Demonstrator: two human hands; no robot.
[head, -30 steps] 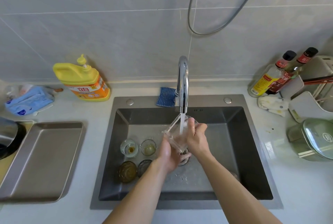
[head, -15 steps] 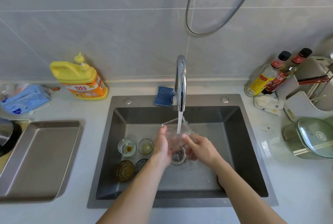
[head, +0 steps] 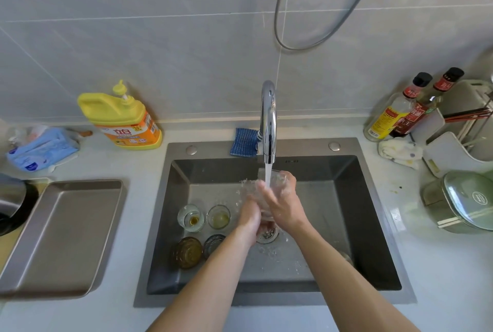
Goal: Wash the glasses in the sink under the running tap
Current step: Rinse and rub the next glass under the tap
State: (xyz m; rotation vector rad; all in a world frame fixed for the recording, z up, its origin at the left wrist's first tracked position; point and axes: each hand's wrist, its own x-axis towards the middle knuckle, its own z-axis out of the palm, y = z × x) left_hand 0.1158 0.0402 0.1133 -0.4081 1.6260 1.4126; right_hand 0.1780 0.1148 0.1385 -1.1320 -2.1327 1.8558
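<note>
Four dirty glasses (head: 190, 218) sit on the sink (head: 354, 225) floor, left side. The fifth, a clear glass (head: 260, 193), is above the drain under the tap (head: 268, 118) stream. The left hand (head: 249, 214) wraps its lower part and the right hand (head: 282, 203) curls round the upper wall. Blur and splash hide the detail, so the grip is probably that, not certain. To do it well: tilt the mouth into the stream, rotate, rub rim and inside. Hold it low to cut spray. Wet glass slips, so grip the base firmly.
</note>
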